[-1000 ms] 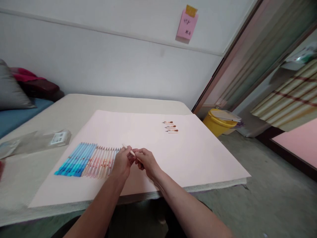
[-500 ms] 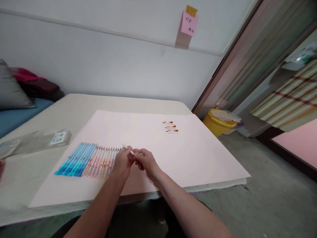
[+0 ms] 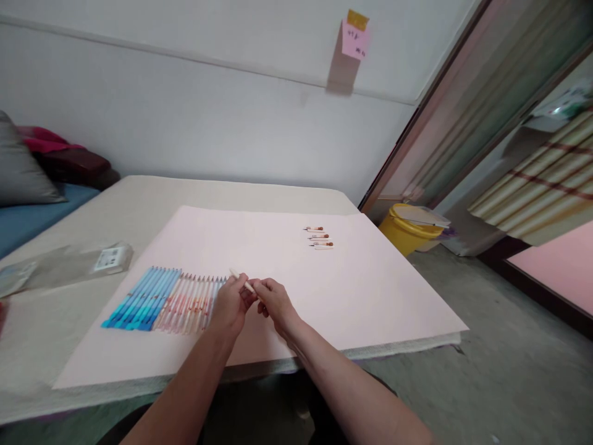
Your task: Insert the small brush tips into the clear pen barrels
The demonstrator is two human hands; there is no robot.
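My left hand (image 3: 230,304) and my right hand (image 3: 277,303) are close together above the pink sheet (image 3: 370,296), both closed on one slim whitish pen (image 3: 249,287). Its pale end sticks out beyond my left fingers, and a short stretch shows between the hands; my fingers hide the rest. Beside and partly behind my left hand lies a row of several pens, with blue ones (image 3: 143,298) on the left and pale pink-and-white ones (image 3: 188,303) nearer the hand. Farther off on the right, three short pen-like pieces (image 3: 320,237) with dark thin tips and brown ends lie one behind another.
A clear plastic wrapper (image 3: 69,266) with a white label lies on the cream table cover (image 3: 152,191) at the left. A grey cushion (image 3: 25,167) is at the far left. Beyond the table's right edge stands a yellow bucket (image 3: 407,232). A pink note (image 3: 354,42) hangs on the wall.
My right hand has shifted slightly to the right, and a little more of the pen shows between my hands. The laid-out pens and the three short pieces have not moved.
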